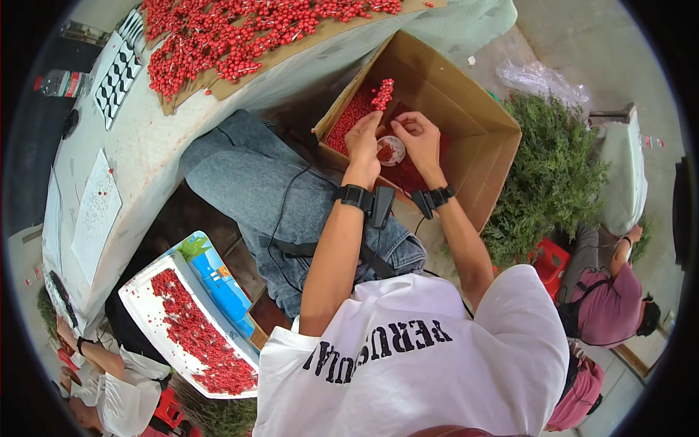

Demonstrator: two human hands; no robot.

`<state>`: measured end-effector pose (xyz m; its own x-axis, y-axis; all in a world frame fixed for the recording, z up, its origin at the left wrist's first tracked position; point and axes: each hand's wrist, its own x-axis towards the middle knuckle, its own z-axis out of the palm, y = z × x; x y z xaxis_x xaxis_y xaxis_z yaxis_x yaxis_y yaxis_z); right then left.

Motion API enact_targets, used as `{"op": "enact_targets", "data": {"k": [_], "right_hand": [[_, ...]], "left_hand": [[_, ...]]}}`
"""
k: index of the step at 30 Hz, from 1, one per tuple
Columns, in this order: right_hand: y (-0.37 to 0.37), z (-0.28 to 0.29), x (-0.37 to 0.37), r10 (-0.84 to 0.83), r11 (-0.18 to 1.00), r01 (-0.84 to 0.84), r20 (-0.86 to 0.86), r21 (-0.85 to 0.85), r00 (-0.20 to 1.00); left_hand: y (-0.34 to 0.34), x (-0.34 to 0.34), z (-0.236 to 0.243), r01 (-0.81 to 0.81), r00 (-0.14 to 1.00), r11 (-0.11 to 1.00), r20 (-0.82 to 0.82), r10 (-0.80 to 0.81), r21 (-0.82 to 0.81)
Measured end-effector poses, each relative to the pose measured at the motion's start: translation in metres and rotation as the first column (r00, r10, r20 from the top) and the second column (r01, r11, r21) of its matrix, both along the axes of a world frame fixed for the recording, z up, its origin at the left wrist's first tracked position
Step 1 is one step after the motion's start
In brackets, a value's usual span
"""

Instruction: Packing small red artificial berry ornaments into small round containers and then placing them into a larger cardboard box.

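Note:
My left hand (363, 142) is closed on the lower end of a red berry sprig (383, 93), whose cluster stands up past the fingertips. Close by on the right, my right hand (417, 136) has its thumb and fingers pinched together; whatever lies between them is too small to make out. Just below and between the hands is a small clear round cup (391, 151) with reddish stuff in it. Both hands are over an open cardboard box (466, 156). Loose red berries (348, 125) fill its left part.
A covered table (156, 146) at the left bears a heap of red berry sprigs (218, 44). A white tray (149, 295) of berries stands at the lower left. Green foliage (542, 171) borders the box's right side. Other people (611, 306) sit at the right and lower left.

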<state>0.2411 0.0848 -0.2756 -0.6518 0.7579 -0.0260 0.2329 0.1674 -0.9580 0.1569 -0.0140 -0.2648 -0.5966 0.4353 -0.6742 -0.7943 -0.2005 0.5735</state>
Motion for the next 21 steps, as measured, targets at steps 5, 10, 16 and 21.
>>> {"op": "enact_targets", "data": {"k": [5,10,16,21], "right_hand": [[-0.034,0.045,-0.007,-0.003,0.964,0.002,0.004,0.265,1.000],[-0.038,0.044,-0.017,-0.054,0.947,0.054,-0.009,0.318,0.998],[-0.042,0.052,-0.020,-0.158,0.921,0.128,0.052,0.368,0.986],[-0.053,0.057,-0.018,-0.272,0.921,0.255,0.016,0.295,0.962]], "left_hand": [[0.001,0.002,0.006,0.012,1.000,0.996,-0.012,-0.011,0.090],[0.002,0.001,0.006,0.028,0.999,0.991,-0.044,-0.022,0.128],[0.000,-0.001,0.026,0.017,0.999,0.992,0.025,-0.021,0.126],[0.001,0.007,0.011,0.021,1.000,0.988,-0.023,-0.018,0.151]]}}
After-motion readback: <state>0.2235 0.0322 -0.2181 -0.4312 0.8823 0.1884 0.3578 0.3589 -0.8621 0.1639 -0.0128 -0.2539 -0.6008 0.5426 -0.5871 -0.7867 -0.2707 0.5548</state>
